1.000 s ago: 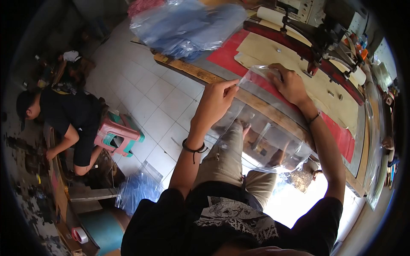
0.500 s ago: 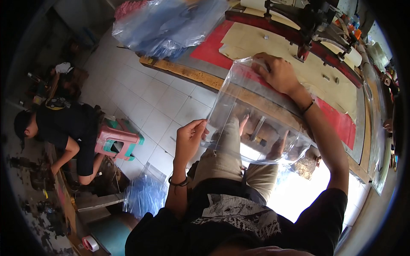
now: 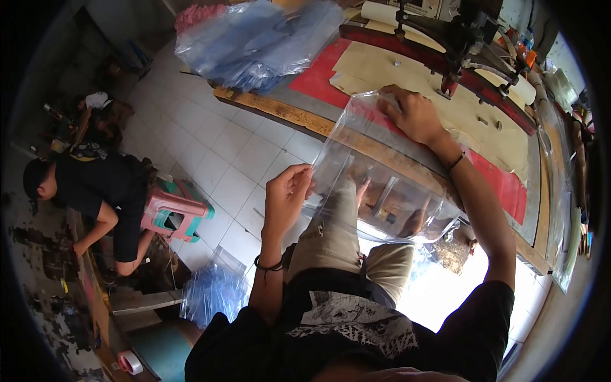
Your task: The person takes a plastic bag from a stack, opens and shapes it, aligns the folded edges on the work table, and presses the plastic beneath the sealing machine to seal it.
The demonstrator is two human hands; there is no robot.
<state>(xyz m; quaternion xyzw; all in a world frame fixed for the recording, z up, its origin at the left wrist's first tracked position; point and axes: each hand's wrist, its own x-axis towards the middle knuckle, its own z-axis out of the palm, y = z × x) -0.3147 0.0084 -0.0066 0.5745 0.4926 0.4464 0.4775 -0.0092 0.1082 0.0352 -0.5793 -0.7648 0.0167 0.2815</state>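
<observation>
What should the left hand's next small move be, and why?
Perhaps the left hand should draw the clear plastic gently outward: it pinches one side, the right hand is at the upper edge, and the lower edge looks curved rather than taut.

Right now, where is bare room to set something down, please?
The tan sheet is bare between the right hand and the red bar, apart from small metal pieces. The tiled floor is bare between the stool and the table's wooden edge. Crowded: the table corner under the bluish plastic pile.
</observation>
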